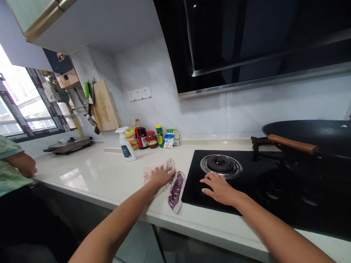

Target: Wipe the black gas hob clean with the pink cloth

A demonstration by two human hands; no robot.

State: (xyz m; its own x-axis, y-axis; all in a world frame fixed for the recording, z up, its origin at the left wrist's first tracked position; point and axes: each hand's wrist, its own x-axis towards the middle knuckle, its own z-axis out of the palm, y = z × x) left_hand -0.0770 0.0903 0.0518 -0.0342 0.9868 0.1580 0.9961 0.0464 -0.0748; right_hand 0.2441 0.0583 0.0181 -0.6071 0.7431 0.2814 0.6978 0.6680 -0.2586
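My left hand (162, 176) lies on a crumpled cloth (175, 193), pale pink with a purple patterned part, on the counter just left of the cooktop. Its fingers are stretched out over the fabric, pressing it from above. My right hand (218, 188) is over the left part of the black glass cooktop (192, 190), beside the front of the round burner (221, 163). That hand holds nothing, and its fingers are apart with the thumb out to the left. Part of the cloth is hidden under my left hand.
A white spray bottle (126, 146), a sauce bottle (140, 137), a red-lidded jar (151, 140) and seasoning packs (169, 140) stand along the wall. On the right, a wok (323, 131) sits over the cooktop under a black hood (246, 44). Another person (13, 164) stands at far left.
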